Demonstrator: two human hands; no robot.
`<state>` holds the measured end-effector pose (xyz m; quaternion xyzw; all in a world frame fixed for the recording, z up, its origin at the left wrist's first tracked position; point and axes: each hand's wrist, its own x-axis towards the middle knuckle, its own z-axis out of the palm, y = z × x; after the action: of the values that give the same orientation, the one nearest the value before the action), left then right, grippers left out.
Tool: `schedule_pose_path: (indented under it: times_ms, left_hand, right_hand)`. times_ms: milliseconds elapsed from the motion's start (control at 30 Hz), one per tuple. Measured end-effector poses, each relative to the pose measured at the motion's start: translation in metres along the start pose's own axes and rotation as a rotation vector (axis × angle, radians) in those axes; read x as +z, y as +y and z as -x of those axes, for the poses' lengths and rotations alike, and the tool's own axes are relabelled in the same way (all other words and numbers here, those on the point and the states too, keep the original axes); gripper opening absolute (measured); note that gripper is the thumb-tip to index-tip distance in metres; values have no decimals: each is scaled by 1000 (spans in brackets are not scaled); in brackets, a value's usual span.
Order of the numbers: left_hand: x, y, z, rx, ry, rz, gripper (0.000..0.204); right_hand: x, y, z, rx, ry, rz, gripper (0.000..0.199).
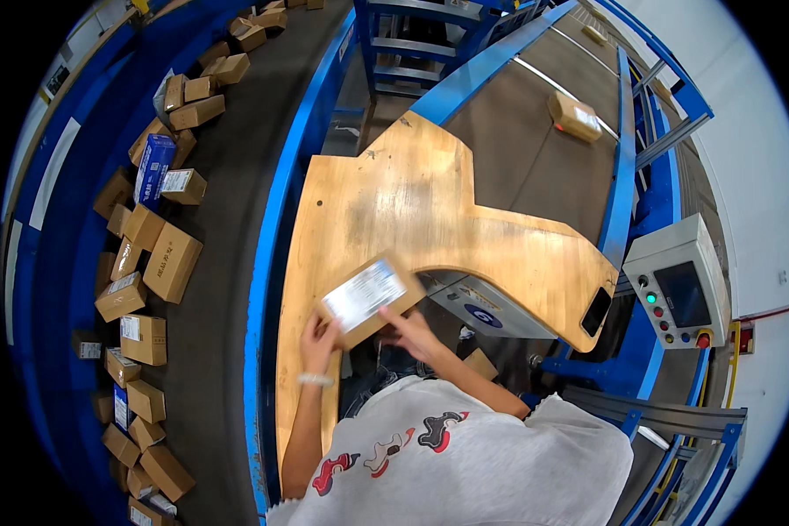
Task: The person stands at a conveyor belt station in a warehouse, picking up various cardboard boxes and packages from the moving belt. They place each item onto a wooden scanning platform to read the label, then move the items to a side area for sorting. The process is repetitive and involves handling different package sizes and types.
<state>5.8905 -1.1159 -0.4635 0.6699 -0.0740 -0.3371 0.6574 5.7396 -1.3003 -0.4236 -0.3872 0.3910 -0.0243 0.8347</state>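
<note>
I hold a small flat cardboard parcel with a white label facing up, just above the near edge of the wooden worktop. My left hand grips its lower left corner. My right hand holds its lower right edge, fingers under the box. A pale bracelet circles my left wrist.
A dark conveyor belt on my left carries several brown boxes and a blue box. Another belt at the upper right carries one cardboard parcel. A control panel with a screen and buttons stands at the right. A phone lies on the worktop's right corner.
</note>
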Motion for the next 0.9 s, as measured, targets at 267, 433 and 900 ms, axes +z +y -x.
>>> schedule_pose_path:
  times_ms: [267, 433, 900]
  left_hand:
    - [227, 41, -105, 87, -794, -180, 101]
    - [253, 17, -143, 285, -801, -380, 100]
    - [-64, 36, -33, 84, 478, 382, 65]
  right_hand:
    - [-142, -114, -37, -430, 631, -77, 78]
    - [-181, -127, -100, -509, 594, -191, 69]
    - [-488, -365, -411, -841, 344, 270, 51]
